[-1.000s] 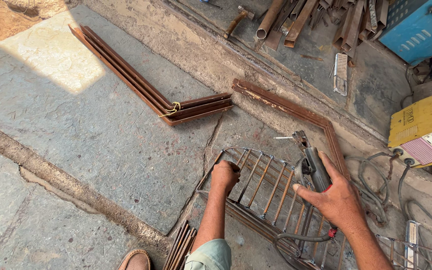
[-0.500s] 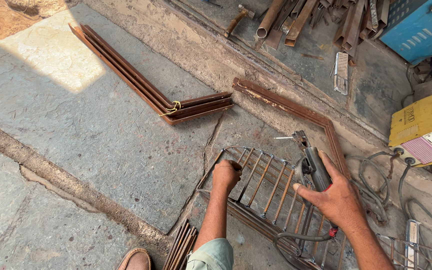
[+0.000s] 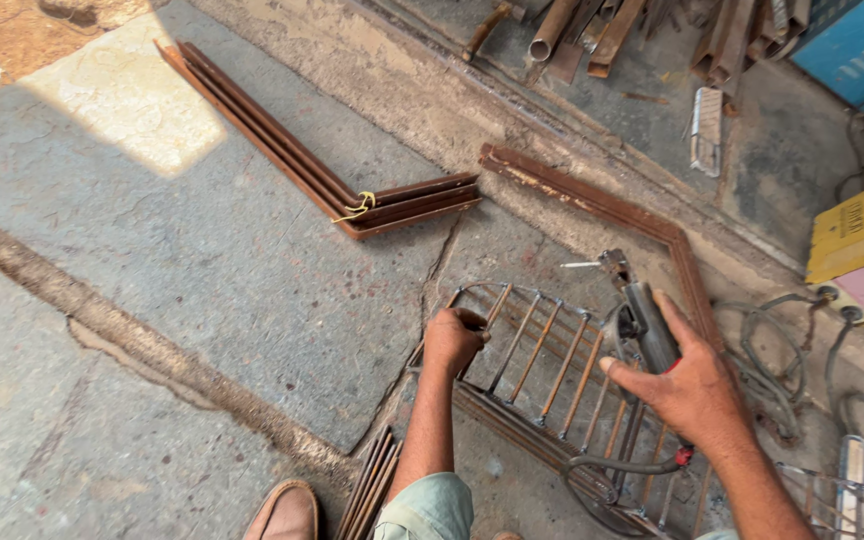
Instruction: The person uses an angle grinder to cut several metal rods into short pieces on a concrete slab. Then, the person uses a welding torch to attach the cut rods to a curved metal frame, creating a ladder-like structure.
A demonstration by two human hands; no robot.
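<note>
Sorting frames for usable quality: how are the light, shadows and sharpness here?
Head view: mostly even shade; one sunlit patch glares pale on the stone floor upper left. Left hand, right hand and metal grille look sharp, without motion blur.

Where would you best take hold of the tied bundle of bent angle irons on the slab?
Probably at the bend of the angle-iron bundle, beside the yellow tie, coming from above: the pieces lie flat and are bound together only there, with both legs spreading from that corner.

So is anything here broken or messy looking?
Nothing looks freshly broken. The grey stone floor has a crack running from the bundle of rusty angle irons tied with yellow wire toward the rusty metal bar grille, and scrap pipes lie jumbled at the top.
</note>
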